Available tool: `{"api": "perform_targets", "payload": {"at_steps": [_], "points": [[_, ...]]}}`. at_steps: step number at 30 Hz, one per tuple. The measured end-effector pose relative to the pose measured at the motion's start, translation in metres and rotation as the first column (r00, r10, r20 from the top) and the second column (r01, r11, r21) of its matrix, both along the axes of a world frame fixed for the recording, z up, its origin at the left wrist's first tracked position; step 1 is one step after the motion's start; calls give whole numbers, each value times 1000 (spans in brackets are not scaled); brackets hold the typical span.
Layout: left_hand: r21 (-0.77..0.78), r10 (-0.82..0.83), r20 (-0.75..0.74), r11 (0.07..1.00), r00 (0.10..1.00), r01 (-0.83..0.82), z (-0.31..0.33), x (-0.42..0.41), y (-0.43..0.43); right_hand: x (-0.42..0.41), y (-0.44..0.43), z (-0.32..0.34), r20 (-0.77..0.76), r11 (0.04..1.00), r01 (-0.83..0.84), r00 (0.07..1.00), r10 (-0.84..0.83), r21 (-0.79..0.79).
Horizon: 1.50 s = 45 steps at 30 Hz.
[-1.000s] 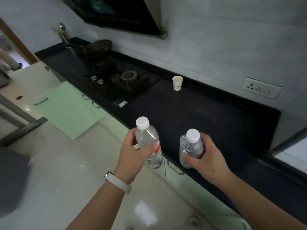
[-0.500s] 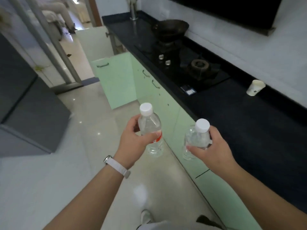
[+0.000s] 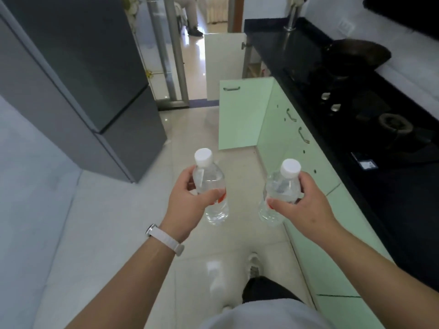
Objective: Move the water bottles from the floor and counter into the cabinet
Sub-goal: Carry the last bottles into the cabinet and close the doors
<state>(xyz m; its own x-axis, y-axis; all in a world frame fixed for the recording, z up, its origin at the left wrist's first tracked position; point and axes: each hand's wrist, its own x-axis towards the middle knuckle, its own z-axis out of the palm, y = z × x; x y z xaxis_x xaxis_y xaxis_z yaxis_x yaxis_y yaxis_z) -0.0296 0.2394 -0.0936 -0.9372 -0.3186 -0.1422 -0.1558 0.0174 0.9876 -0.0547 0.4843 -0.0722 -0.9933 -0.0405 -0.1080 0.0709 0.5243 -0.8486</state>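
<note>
My left hand (image 3: 187, 200) grips a clear water bottle (image 3: 210, 184) with a white cap and a red label, held upright over the tiled floor. My right hand (image 3: 301, 205) grips a second clear white-capped water bottle (image 3: 280, 188), also upright, close to the green cabinet fronts. Ahead, a green cabinet door (image 3: 240, 112) stands swung open into the aisle; the inside of that cabinet is hidden behind it. Further back a white cabinet door (image 3: 223, 65) is open too.
A black counter (image 3: 392, 191) with a gas hob (image 3: 380, 115) and a dark wok (image 3: 356, 53) runs along the right. A grey fridge (image 3: 78, 79) stands on the left. The tiled aisle leads to a doorway, where a person's legs (image 3: 192, 15) show.
My view has turned left, from facing the counter to looking down the aisle. Both hands keep their bottles and have moved off the counter edge to over the floor.
</note>
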Motion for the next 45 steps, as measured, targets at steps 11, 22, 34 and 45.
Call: {"api": "perform_targets", "payload": {"at_steps": [11, 22, 34, 45], "points": [[-127, 170, 76, 979, 983, -159, -18, -110, -68, -155, -76, -34, 79, 989, -132, 987, 137, -71], [-132, 121, 59, 985, 991, -112, 11, -283, -91, -334, -122, -23, 59, 969, -182, 979, 194, -165], [-104, 61, 48, 993, 997, -56, -2, -401, -188, -451, -211, -23, 58, 975, -152, 985, 163, -161], [-31, -97, -13, 995, 995, 96, -18, -561, -346, -564, -345, -6, 36, 997, 68, 997, -67, -25]]}}
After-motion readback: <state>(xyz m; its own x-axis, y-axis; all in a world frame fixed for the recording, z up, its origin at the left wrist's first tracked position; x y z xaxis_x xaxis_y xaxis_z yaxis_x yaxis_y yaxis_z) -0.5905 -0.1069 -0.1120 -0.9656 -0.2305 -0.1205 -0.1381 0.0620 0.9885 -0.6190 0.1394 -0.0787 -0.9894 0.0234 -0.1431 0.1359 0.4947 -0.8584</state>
